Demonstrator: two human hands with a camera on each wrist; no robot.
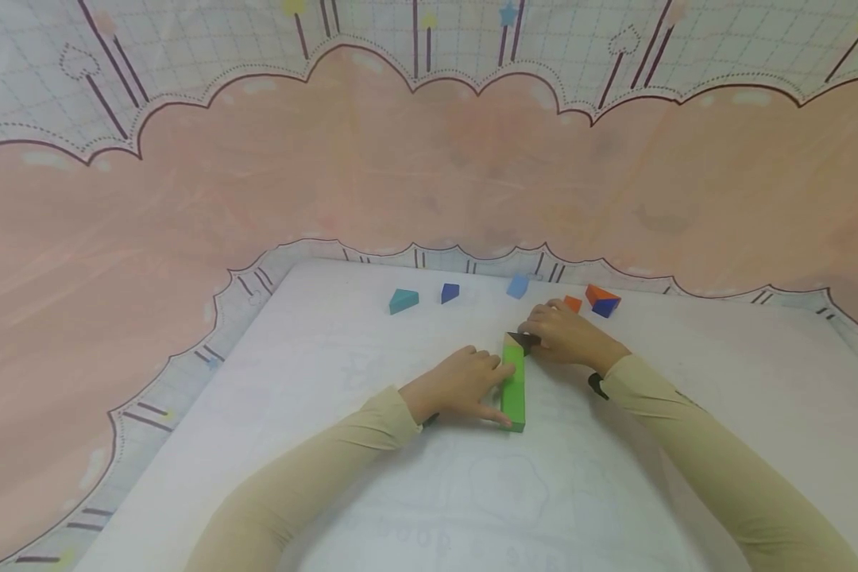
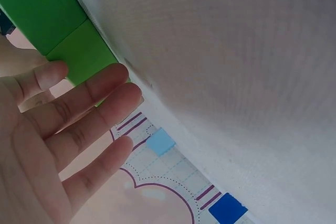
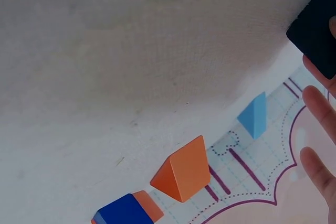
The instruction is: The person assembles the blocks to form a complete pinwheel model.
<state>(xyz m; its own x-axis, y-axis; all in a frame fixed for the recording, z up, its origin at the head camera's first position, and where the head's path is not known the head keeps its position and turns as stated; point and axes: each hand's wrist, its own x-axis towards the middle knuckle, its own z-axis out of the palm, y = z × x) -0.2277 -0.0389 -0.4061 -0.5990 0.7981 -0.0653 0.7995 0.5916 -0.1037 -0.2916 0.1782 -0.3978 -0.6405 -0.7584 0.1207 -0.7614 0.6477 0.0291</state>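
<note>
Behind the white desk (image 1: 279, 357) and along both its sides spreads a pink cloth (image 1: 429, 159) with purple scalloped lines and a pale checked band (image 1: 207, 48) above.

Plain tan left sleeve (image 1: 307, 477) around 7 o'clock in the head view, matching right sleeve (image 1: 722, 469) at 4, kinda wrinkly, black bits (image 1: 598, 387) by both cuffs (image 1: 399, 419).

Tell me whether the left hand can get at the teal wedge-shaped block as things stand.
Probably yes: the left hand touches the long green strip, but nothing stands between that hand and the teal wedge-shaped block, which lies farther off to its left on the white tabletop.
</note>
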